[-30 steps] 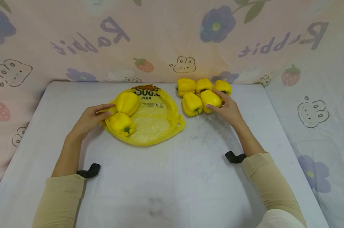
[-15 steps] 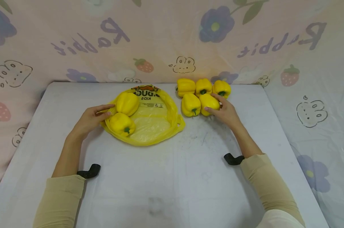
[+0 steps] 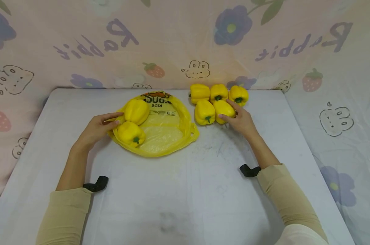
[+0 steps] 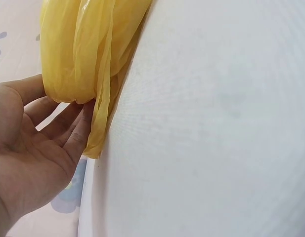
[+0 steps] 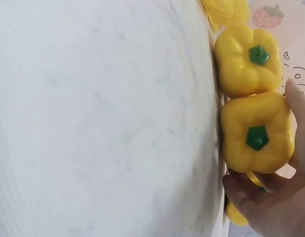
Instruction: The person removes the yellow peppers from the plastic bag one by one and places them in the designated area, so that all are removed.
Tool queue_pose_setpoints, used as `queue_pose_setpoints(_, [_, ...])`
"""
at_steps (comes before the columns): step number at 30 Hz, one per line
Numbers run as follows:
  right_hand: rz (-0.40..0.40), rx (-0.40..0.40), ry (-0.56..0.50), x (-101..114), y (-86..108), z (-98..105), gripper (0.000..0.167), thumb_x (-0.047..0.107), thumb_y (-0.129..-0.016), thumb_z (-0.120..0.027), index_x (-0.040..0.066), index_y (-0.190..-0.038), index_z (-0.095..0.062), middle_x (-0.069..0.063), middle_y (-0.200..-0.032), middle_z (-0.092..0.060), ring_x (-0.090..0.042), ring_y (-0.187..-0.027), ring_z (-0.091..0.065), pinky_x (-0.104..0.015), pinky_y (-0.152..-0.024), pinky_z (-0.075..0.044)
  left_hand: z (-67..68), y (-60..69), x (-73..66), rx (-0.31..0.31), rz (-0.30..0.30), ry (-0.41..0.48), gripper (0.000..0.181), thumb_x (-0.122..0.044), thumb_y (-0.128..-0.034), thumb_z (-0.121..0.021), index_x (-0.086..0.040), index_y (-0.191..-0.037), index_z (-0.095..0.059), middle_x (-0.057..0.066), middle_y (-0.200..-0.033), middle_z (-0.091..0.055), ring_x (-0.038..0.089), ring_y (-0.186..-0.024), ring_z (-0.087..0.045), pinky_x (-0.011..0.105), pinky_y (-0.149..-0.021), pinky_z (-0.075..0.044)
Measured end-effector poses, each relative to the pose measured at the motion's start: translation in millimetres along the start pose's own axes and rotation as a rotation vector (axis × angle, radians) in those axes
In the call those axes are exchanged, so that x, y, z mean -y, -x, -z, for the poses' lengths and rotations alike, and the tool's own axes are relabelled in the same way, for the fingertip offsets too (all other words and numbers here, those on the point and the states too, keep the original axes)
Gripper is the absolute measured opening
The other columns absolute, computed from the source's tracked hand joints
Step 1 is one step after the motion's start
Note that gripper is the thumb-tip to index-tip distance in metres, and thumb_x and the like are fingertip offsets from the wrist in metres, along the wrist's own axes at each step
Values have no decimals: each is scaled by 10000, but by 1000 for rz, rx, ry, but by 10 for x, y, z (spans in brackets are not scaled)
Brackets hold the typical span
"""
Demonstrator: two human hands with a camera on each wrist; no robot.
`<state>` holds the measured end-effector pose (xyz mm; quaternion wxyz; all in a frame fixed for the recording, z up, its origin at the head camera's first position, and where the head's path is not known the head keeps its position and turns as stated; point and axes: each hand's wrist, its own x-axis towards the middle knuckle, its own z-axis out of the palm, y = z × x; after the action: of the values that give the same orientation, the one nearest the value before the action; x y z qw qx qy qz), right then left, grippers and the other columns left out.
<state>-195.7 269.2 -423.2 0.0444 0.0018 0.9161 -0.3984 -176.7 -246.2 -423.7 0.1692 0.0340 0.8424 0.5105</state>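
A yellow plastic bag (image 3: 160, 151) lies on the table with its mouth rolled open, two yellow peppers (image 3: 137, 111) inside at its left. The left hand (image 3: 96, 131) pinches the bag's left rim; in the left wrist view its fingers hold the yellow plastic (image 4: 75, 54) between thumb and fingertips. The right hand (image 3: 242, 119) grips the front right pepper (image 3: 224, 111) of a cluster, thumb on the near side and fingers round the far right side. In the right wrist view that pepper (image 5: 241, 118) stands against another pepper (image 5: 241, 69), both with green stems.
Behind the gripped pepper are three more peppers (image 3: 200, 93) near the table's back edge, and one (image 3: 205, 112) touches it on the left. White cloth covers the table (image 3: 172, 190). A printed curtain (image 3: 178, 41) hangs behind. Black wrist mounts (image 3: 250, 170) stick out at both sleeves.
The right hand has moved left and set its pepper down in the front row, against its neighbour. The left hand and the bag have not visibly moved.
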Motion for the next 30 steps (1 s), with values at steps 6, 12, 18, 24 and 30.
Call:
queue_pose_setpoints(6, [49,-56,-35,16,12,0,800,491,-866,-737,200,-1532,-403,-112,-1542,-416,-312,-1379,-404,-490,-1107,-343,0,-9,5,0,4,-5,572,-392,-998,-590,-96,-1475,-482,148,-1570,-354,359,-1450,-279,567,-1145,-239])
queue_pose_setpoints(12, [190,-144,-160,37,1,-20,676,293,-868,-786,83,-1448,-512,-103,-1453,-522,-274,-1346,-467,-419,-1123,-346,0,-15,-10,0,7,-4,571,-387,-997,-595,-88,-1471,-486,149,-1569,-356,356,-1449,-283,557,-1150,-235])
queue_pose_setpoints(18, [360,-253,-153,112,-68,-29,576,155,-836,-817,66,-1364,-604,-87,-1376,-589,-279,-1261,-542,-395,-1075,-412,2,-10,2,-1,10,7,566,-373,-997,-600,-89,-1473,-484,148,-1572,-350,354,-1448,-285,555,-1150,-238])
queue_pose_setpoints(24, [436,-278,-151,445,9,-28,532,28,-818,-807,-12,-1315,-620,-162,-1342,-607,-312,-1246,-549,-435,-1066,-419,2,7,-9,-8,22,-3,555,-367,-1000,-595,-96,-1472,-486,146,-1572,-350,355,-1445,-293,556,-1146,-247])
queue_pose_setpoints(30, [499,-242,-149,516,-23,-79,551,99,-801,-838,82,-1317,-646,-17,-1340,-626,-167,-1256,-543,-333,-1070,-412,6,26,-47,-9,24,5,550,-352,-1004,-592,-83,-1472,-482,149,-1575,-342,354,-1442,-304,545,-1139,-275])
